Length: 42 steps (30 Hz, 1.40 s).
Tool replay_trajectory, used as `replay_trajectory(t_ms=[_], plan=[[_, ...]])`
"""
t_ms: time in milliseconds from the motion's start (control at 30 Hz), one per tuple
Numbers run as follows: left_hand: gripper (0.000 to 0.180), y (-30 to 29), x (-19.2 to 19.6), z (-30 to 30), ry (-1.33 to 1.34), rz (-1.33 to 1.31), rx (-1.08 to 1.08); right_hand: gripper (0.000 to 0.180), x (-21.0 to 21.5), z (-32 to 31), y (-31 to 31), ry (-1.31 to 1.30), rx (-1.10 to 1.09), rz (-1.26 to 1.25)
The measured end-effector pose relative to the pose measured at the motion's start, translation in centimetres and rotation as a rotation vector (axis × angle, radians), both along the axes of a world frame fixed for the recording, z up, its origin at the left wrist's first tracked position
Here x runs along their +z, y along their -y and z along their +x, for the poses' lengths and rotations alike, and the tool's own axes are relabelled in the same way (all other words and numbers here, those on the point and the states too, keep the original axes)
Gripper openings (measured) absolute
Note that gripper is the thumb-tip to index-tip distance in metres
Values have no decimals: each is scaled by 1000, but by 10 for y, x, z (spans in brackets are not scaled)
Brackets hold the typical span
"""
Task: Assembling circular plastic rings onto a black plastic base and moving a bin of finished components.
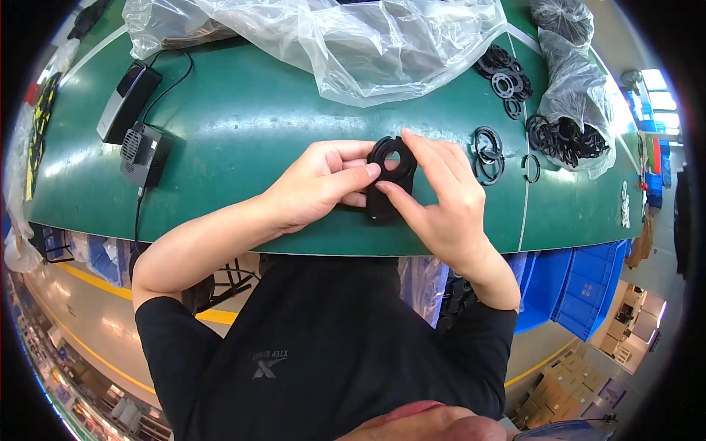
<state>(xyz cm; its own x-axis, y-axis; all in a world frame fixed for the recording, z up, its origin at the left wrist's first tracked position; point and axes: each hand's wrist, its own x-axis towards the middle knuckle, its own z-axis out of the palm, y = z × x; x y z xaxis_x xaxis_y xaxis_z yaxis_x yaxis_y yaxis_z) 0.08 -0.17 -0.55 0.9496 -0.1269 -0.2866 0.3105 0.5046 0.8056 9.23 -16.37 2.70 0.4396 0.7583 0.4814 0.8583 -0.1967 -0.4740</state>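
green table (257,154) | clear plastic bag (390,55): far side | black ring pile (506,72): right | cabled devices (148,153): left

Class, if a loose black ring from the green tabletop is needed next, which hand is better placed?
Likely the right hand: loose black rings lie to its right; the left hand is farther away. Both hold a black, round-holed part.

There were two bare hands (318,185) (447,202), at least one black holed part (384,201), two boxy black-and-grey devices (126,103) (149,156) and one green surface (243,147); heaped black rings (503,85) overlapped beyond counting.
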Motion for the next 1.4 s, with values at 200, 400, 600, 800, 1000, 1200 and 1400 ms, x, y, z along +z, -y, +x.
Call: replay_trajectory(t_ms=[200,400,600,800,1000,1200,1400], plan=[[29,3,3,-1,-29,149,43,58,-1,1,-1,-24,45,20],[30,1,4,-3,-8,197,19,43,-2,7,-1,-240,19,60],[31,4,12,-7,137,253,-23,13,-10,16,0,-934,64,31],[25,4,13,-7,83,320,52,13,-11,18,1,-1018,62,49],[24,8,7,-9,110,312,99,14,-9,14,-2,-1153,76,64],[22,6,9,-10,84,301,87,12,-6,9,-2,-1241,42,46],[21,4,15,-5,-14,274,57,15,-9,15,-4,-1251,27,13]])
